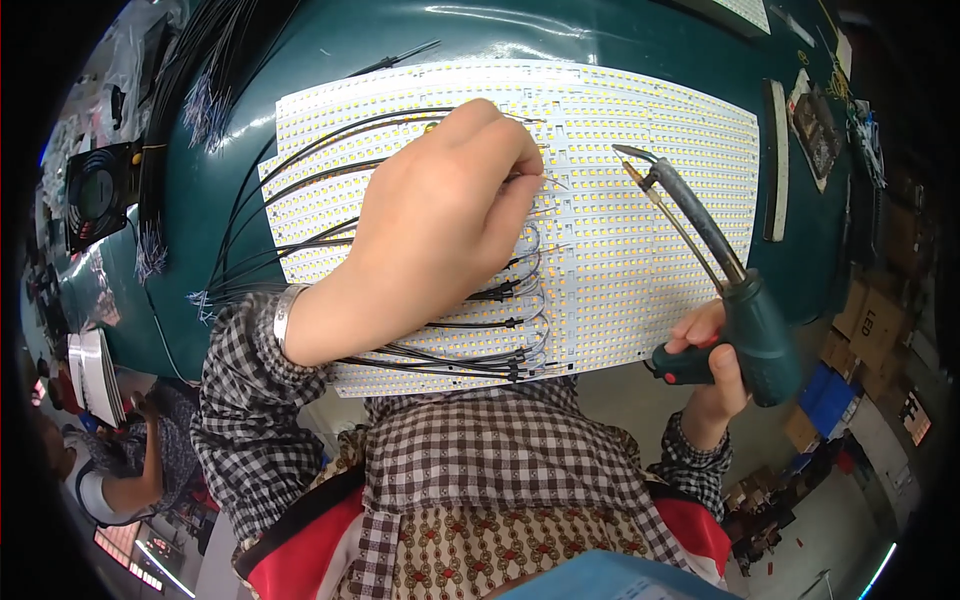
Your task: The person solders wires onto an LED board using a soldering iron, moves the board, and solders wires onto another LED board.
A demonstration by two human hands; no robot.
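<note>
A large sheet of white LED strip boards (680, 220), dotted with small yellow chips, lies on the green table. My left hand (430, 215) is over its middle, fingers pinched on a black cable whose thin stripped wire ends (548, 182) poke out past the fingertips. Other black cables (480, 325) lie in rows across the left half of the boards, their thin wires reaching the middle seam. My right hand (715, 375) grips a green soldering gun (762, 345) at the right front edge. Its bent tip and thin brass feed tube hang above the boards, apart from the wires.
Bundles of black cables (150, 170) lie at the left, beside a black fan (100, 198). A pale bar (775, 160) and a dirty tray (815, 125) are on the right. Another person (130, 470) sits at lower left, near stacked white strips (95, 375). Cardboard boxes (870, 320) stand farther right.
</note>
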